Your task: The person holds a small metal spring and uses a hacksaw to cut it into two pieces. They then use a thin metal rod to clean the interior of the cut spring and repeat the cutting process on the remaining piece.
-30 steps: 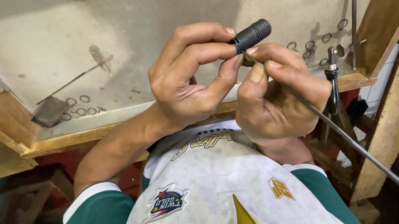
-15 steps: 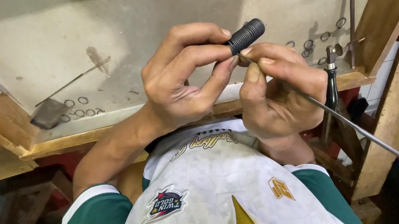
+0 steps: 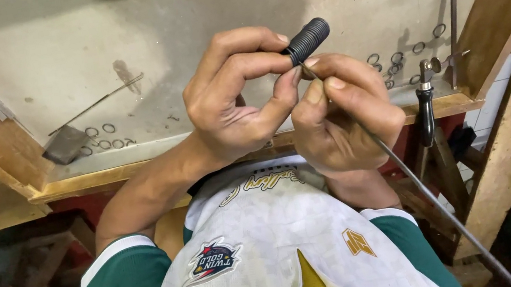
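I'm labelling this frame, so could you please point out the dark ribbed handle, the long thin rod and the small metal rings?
dark ribbed handle (image 3: 308,40), head view, ribbed middle.
long thin rod (image 3: 430,194), head view, bare shaft.
small metal rings (image 3: 105,145), head view, left cluster.

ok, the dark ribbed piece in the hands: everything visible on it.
The dark ribbed piece is a short black cylinder of tight rings, looking like wire coiled on a rod. It tilts up to the right above the grey bench top. The left hand pinches its lower end; the right hand grips the thin rod running from it down-right.
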